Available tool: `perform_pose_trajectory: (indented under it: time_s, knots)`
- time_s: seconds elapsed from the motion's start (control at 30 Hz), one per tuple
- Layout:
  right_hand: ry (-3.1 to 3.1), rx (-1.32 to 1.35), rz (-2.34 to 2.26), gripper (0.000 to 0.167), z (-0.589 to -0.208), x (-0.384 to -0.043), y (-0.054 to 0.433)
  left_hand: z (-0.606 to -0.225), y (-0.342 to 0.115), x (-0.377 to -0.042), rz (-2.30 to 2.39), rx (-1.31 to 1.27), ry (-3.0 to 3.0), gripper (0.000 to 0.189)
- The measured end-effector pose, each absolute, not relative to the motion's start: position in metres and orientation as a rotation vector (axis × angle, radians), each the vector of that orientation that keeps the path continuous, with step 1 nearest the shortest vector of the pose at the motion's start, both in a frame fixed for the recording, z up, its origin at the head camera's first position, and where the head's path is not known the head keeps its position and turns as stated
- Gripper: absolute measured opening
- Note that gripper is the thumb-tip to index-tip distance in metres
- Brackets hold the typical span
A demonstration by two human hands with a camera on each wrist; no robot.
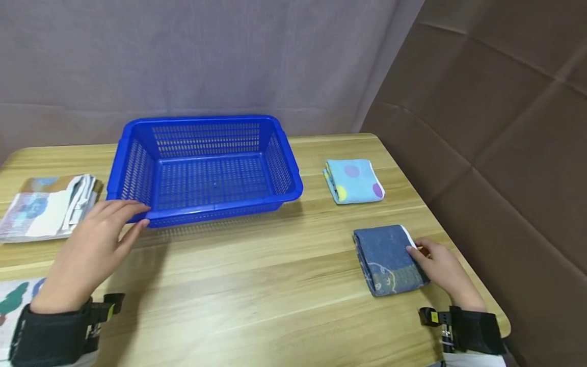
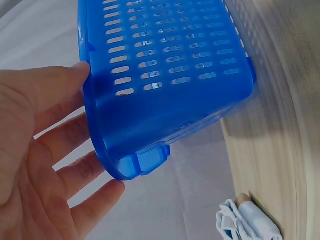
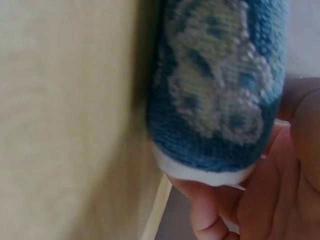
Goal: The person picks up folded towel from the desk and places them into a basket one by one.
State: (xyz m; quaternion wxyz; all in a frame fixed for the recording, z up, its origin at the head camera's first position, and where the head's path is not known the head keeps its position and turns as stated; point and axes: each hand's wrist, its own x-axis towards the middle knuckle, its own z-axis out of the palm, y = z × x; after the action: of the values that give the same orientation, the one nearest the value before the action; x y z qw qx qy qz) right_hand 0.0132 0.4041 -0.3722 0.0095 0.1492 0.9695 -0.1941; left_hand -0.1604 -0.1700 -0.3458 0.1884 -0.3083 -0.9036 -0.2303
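My left hand (image 1: 102, 237) grips the near left corner of a blue plastic basket (image 1: 208, 209), thumb outside and fingers over the rim. In the left wrist view, the thumb presses the rim beside the slotted wall (image 2: 165, 110). At the right, my right hand (image 1: 442, 267) pinches the right edge of a folded dark blue towel (image 1: 385, 257), its thumb on top. The right wrist view shows the towel's rounded fold (image 3: 215, 100) close up, with a pale pattern and white border; the fingers reach under that border, partly hidden.
Behind the dark towel lies a folded light blue towel (image 1: 353, 181) with coloured dots. Left of the basket sits a folded patterned towel (image 1: 43, 209); another printed cloth (image 1: 14, 306) is partly under the left forearm. The wooden table (image 1: 257, 285) ends near brown drapery (image 1: 495, 127) on the right.
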Motion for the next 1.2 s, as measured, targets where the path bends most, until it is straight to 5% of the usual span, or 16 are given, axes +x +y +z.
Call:
perform_pose_trajectory:
  time_s: [1.2]
  knots:
    - [2.902, 0.453, -0.701, 0.046, -0.374, 0.010, 0.322, -0.341, -0.172, -0.162, -0.634, -0.835, -2.606, 0.024]
